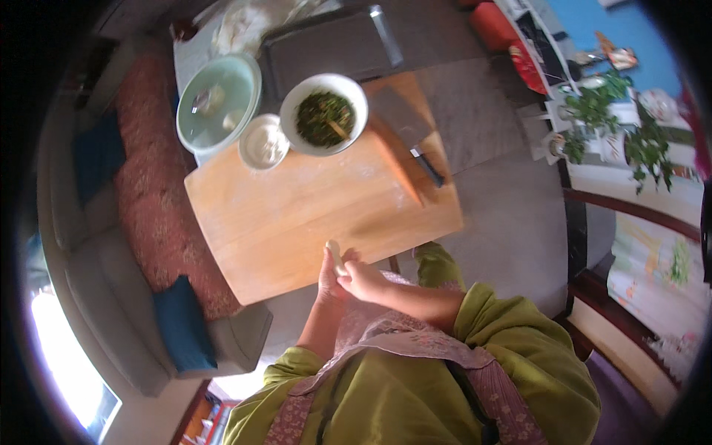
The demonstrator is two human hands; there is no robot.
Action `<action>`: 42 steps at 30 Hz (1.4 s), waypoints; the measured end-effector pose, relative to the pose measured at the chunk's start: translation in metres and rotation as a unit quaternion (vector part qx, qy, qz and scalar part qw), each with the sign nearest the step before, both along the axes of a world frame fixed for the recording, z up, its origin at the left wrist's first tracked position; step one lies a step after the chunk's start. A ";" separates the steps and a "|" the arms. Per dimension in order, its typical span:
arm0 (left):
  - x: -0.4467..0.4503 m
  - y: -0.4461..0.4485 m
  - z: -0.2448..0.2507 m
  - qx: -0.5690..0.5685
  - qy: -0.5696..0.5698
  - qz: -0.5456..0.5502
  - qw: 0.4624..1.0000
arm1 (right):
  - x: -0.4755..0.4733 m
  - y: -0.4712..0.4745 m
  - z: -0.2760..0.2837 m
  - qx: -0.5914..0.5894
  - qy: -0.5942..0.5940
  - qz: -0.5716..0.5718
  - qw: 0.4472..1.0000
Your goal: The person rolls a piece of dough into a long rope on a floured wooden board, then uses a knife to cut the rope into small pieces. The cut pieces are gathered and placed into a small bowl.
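Just past the near edge of a floured wooden board [267, 217], my two hands are together around a small pale piece of dough [335, 258]. My left hand [328, 278] holds it from the left, fingers pointing up. My right hand [361, 278] closes on its lower end from the right. A white bowl of chopped green filling [325, 114] with a wooden utensil stands at the board's far edge. Beside it is a small bowl of white flour [264, 142]. A rolling pin [392, 161] and a cleaver [425, 164] lie on the right of the board.
A pale green basin [186, 125] with lumps that look like dough stands at the far left. Behind the bowls lies a dark rectangular tray [328, 50]. A grey sofa [117, 289] with blue cushions is on the left; potted plants [595, 108] stand on the right.
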State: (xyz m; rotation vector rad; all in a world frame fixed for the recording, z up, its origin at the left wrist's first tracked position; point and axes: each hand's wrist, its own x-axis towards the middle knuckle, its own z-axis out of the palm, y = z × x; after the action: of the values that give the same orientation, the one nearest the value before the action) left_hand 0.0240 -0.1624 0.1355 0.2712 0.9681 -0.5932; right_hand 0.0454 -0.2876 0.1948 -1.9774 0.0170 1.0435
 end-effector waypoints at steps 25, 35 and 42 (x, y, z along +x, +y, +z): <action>0.125 -0.253 0.068 0.193 -0.099 0.045 0.975 | -0.042 -0.635 0.017 -0.198 -0.075 -0.105 0.972; 0.208 -0.322 0.042 0.215 -0.018 0.107 0.970 | 0.092 -0.833 0.014 -0.326 -0.048 -0.244 0.912; 0.239 -0.380 0.090 0.176 -0.172 0.143 0.959 | 0.326 -0.989 0.058 -0.329 -0.355 -0.423 0.766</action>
State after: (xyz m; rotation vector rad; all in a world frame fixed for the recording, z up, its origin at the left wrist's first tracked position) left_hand 0.2629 -0.5423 0.2257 0.5235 0.7511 -0.0959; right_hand 0.3714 -1.2765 0.2525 -2.4441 0.8801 -0.4016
